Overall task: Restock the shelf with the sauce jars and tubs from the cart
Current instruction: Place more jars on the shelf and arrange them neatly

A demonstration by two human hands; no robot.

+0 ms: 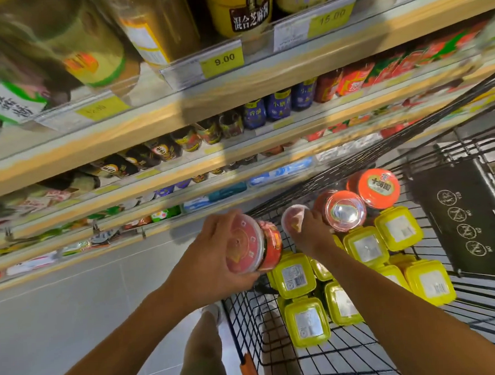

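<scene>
— What are the left fingers doing?
— They're curled round a red jar. The left hand holds it tipped on its side, clear lid toward the camera, above the cart at its shelf-side edge.
— And the right?
— The right hand is down in the cart, fingers bent over a second jar, with their tips hidden behind it.
— What's around that?
— A clear-lidded jar sits just beside it, with an orange-lidded jar behind. The yellow tubs are packed in beside them. The shelf runs along the left, with jars behind price tags reading 9.00 and 15.00
</scene>
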